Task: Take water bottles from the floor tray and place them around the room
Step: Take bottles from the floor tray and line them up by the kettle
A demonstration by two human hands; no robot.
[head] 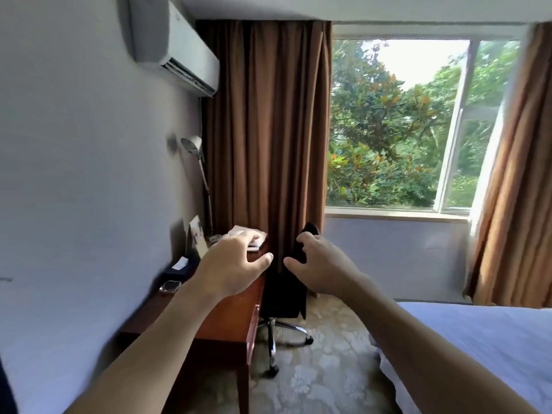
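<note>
No water bottle and no floor tray show in the head view. My left hand is stretched out in front of me over the wooden desk, fingers loosely spread, holding nothing. My right hand is raised beside it in front of the black office chair, fingers loosely curled and empty. The two thumbs point toward each other with a small gap between them.
The desk stands against the left wall with white papers, a card stand, a dark tissue box and a desk lamp. Brown curtains frame the window. A bed fills the right. Patterned carpet lies between.
</note>
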